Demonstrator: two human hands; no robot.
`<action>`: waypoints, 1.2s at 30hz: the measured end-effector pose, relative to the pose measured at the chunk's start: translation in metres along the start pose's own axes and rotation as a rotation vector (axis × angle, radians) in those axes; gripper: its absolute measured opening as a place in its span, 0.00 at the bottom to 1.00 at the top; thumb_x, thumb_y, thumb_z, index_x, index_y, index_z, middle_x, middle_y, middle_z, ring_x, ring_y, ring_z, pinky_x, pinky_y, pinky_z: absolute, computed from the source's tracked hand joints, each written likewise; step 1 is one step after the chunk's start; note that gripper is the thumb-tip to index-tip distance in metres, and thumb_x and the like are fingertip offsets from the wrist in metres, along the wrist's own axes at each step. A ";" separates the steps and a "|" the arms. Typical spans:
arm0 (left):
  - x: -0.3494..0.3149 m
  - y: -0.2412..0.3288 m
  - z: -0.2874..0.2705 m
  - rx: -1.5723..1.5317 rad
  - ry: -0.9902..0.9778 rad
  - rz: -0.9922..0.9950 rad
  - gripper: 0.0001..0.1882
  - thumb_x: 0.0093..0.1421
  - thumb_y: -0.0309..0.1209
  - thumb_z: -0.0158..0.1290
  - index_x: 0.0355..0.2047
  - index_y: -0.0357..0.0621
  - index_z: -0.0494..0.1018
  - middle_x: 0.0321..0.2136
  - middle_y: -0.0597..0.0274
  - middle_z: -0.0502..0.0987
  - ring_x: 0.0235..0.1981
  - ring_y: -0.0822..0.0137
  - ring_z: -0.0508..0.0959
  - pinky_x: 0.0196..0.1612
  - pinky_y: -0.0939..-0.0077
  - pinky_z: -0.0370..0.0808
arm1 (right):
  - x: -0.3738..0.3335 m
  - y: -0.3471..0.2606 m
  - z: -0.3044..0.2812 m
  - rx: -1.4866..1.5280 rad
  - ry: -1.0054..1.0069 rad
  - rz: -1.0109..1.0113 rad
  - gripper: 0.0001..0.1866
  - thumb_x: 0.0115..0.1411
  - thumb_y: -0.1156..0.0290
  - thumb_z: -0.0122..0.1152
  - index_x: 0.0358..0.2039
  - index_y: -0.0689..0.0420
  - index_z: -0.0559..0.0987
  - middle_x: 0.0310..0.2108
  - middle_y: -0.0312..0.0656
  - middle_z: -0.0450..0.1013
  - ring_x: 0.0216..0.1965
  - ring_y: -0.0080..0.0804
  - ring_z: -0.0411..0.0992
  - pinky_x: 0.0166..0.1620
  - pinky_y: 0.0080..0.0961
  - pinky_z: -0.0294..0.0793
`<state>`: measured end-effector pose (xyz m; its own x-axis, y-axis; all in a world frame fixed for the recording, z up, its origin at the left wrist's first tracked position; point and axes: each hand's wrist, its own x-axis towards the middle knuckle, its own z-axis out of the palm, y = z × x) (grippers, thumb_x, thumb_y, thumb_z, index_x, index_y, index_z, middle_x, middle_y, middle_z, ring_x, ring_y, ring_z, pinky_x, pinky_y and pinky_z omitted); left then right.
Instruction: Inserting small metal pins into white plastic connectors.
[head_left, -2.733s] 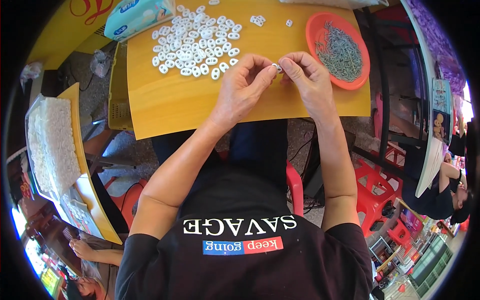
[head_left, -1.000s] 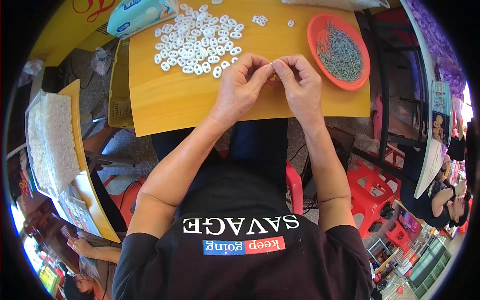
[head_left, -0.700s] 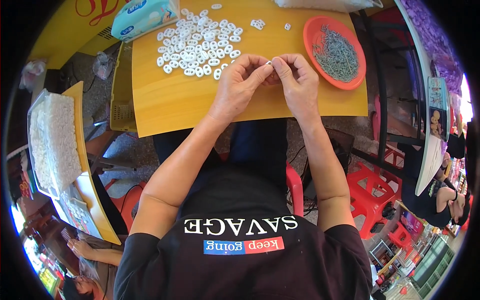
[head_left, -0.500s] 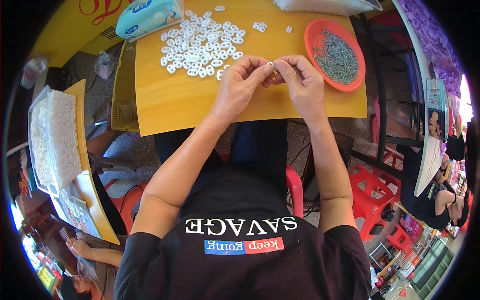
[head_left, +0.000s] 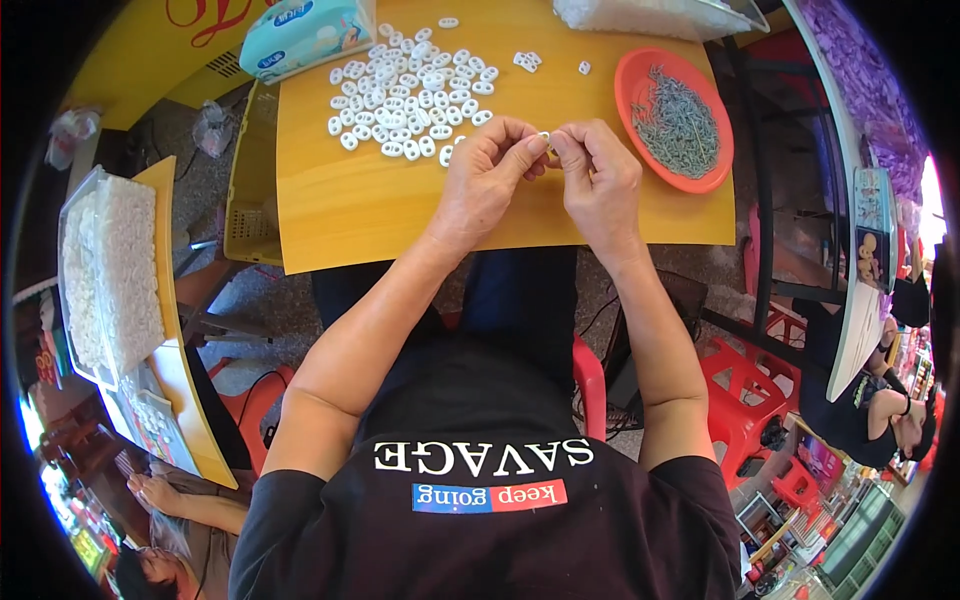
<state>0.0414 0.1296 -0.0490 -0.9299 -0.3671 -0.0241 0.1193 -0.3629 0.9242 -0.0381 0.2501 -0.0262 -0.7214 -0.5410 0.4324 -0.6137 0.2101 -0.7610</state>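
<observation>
My left hand and my right hand meet fingertip to fingertip above the table's near half. Between the pinched thumbs and forefingers shows a bit of a small white piece; the fingers cover most of it, so its full shape is hidden. Just beyond my left hand spreads a loose pile of white oval two-holed plastic pieces. To the right of my right hand stands an orange-red bowl holding many small, thin grey metal pieces.
On the yellow tabletop lie a small cluster of white pieces and a single one. A tissue pack sits at the far left. A clear bin of white pieces stands left. Red stools are at right.
The table and its things sit slightly lower and further right in the view. My hands stay together at the white piece, with the right hand's fingers shifted a little.
</observation>
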 end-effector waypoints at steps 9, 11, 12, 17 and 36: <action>-0.001 -0.002 0.008 0.016 0.027 0.038 0.09 0.66 0.31 0.51 0.36 0.35 0.71 0.27 0.65 0.75 0.30 0.77 0.74 0.37 0.83 0.72 | 0.002 -0.004 -0.007 0.294 -0.078 0.321 0.06 0.63 0.73 0.58 0.33 0.63 0.76 0.26 0.39 0.75 0.27 0.23 0.74 0.32 0.21 0.75; -0.008 0.001 0.009 0.043 0.034 0.062 0.09 0.66 0.30 0.51 0.37 0.35 0.71 0.28 0.65 0.75 0.31 0.77 0.74 0.37 0.83 0.72 | 0.005 -0.001 -0.017 0.349 -0.142 0.360 0.08 0.64 0.71 0.57 0.35 0.64 0.77 0.27 0.36 0.75 0.27 0.19 0.73 0.34 0.18 0.77; -0.012 0.004 0.011 0.066 0.036 0.079 0.09 0.66 0.30 0.51 0.37 0.35 0.71 0.28 0.65 0.75 0.31 0.77 0.74 0.37 0.82 0.73 | 0.007 0.000 -0.019 0.431 -0.136 0.384 0.09 0.64 0.70 0.57 0.36 0.65 0.77 0.27 0.36 0.75 0.27 0.19 0.73 0.33 0.18 0.76; -0.041 0.016 0.003 -0.057 0.006 0.048 0.07 0.66 0.28 0.51 0.36 0.35 0.71 0.27 0.65 0.76 0.29 0.77 0.75 0.36 0.82 0.73 | 0.017 0.006 -0.004 0.174 -0.177 0.259 0.08 0.62 0.72 0.58 0.36 0.63 0.79 0.30 0.39 0.76 0.27 0.21 0.74 0.32 0.19 0.73; -0.046 0.023 -0.021 -0.204 0.112 0.000 0.08 0.66 0.31 0.52 0.37 0.38 0.71 0.30 0.61 0.76 0.31 0.72 0.75 0.38 0.78 0.72 | 0.023 0.006 0.018 0.285 -0.153 0.300 0.08 0.61 0.72 0.61 0.40 0.60 0.80 0.31 0.36 0.77 0.27 0.23 0.73 0.33 0.20 0.74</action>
<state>0.0940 0.1199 -0.0350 -0.8866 -0.4561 -0.0768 0.1979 -0.5241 0.8284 -0.0526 0.2242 -0.0297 -0.7854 -0.6088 0.1115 -0.2553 0.1546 -0.9544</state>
